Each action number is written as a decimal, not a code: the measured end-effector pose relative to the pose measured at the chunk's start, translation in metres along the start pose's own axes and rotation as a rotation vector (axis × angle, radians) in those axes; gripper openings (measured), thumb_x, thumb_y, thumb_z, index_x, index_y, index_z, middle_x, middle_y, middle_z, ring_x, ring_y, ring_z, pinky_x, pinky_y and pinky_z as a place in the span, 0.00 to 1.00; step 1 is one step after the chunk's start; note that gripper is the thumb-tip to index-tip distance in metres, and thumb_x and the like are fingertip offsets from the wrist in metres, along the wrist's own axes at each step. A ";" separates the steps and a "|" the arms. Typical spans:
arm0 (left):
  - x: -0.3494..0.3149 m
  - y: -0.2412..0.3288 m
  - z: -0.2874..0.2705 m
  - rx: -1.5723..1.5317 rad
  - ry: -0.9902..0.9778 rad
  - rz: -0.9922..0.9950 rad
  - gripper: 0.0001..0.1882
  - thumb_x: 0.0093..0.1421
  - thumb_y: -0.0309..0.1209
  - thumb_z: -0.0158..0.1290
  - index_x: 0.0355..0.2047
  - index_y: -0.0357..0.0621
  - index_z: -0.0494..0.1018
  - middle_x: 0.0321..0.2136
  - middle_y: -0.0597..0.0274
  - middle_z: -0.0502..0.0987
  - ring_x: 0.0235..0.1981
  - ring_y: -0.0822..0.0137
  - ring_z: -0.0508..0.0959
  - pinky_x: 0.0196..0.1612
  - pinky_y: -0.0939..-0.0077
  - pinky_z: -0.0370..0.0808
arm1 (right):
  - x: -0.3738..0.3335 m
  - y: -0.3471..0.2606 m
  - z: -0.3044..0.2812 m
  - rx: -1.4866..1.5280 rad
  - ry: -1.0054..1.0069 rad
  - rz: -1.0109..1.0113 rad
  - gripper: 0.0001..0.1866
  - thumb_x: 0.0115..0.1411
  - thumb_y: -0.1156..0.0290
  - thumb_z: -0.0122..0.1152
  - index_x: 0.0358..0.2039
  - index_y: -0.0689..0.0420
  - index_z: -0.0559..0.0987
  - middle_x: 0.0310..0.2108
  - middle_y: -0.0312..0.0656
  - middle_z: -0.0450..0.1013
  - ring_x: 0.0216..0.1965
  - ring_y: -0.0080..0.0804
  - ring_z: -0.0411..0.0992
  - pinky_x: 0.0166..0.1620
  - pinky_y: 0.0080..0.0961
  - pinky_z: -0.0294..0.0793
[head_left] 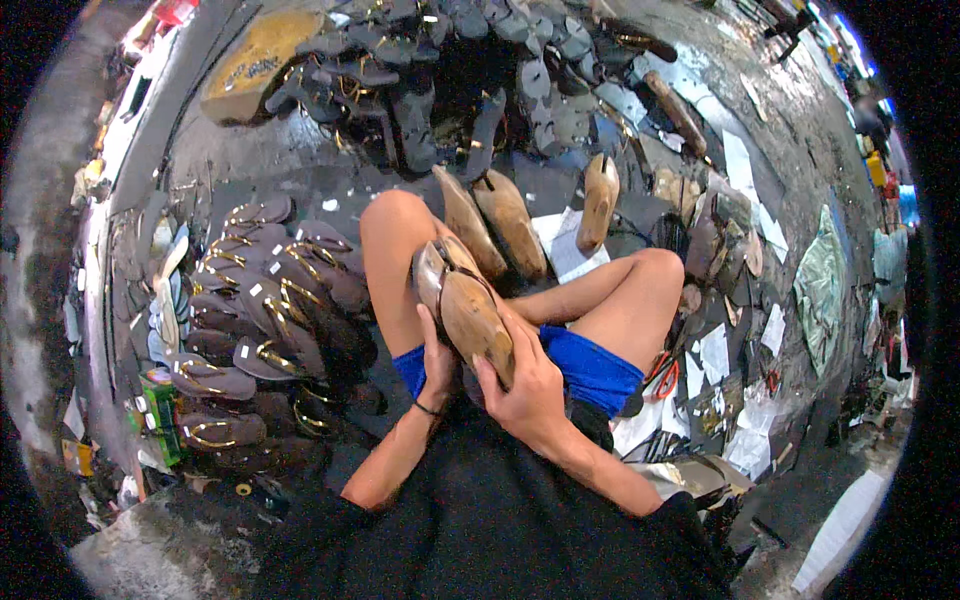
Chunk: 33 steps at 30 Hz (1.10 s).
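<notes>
A brown wooden shoe last (476,318) lies tilted over my lap, its toe end pointing away from me near my raised left knee. A dark strap (455,268) crosses it close to the toe. Along its left side my left hand (437,362) is closed on the last, with the fingers partly hidden beneath. My right hand (524,385) grips the heel end from the right, thumb on top and fingers along the edge. Just beyond, two more wooden lasts (512,222) lean side by side, and a third single last (599,205) rests on white paper (572,245).
Finished dark sandals with gold straps (255,300) are heaped on my left. Dark soles (420,115) pile up ahead, beside a yellowish block (255,70). On the right lie paper scraps (712,352), red-handled scissors (662,378) and a crumpled greenish cloth (822,290).
</notes>
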<state>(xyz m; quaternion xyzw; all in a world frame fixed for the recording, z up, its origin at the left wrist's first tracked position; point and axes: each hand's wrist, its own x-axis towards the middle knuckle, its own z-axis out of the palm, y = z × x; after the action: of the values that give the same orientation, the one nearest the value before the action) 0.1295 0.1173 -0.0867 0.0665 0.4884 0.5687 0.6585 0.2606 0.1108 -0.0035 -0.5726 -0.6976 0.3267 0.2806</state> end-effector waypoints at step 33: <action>0.003 0.072 0.036 0.218 -0.351 -0.082 0.39 0.61 0.52 0.57 0.63 0.39 0.62 0.53 0.60 0.73 0.56 0.65 0.73 0.61 0.67 0.67 | 0.004 0.020 -0.034 0.109 -0.237 -0.014 0.56 0.45 0.56 0.79 0.66 0.67 0.56 0.60 0.62 0.65 0.63 0.55 0.65 0.64 0.40 0.66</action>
<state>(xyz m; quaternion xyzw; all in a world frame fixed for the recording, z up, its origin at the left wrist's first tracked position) 0.1054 0.1619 -0.0235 0.2155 0.4268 0.4650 0.7451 0.2978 0.1219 0.0021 -0.5092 -0.7110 0.4274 0.2292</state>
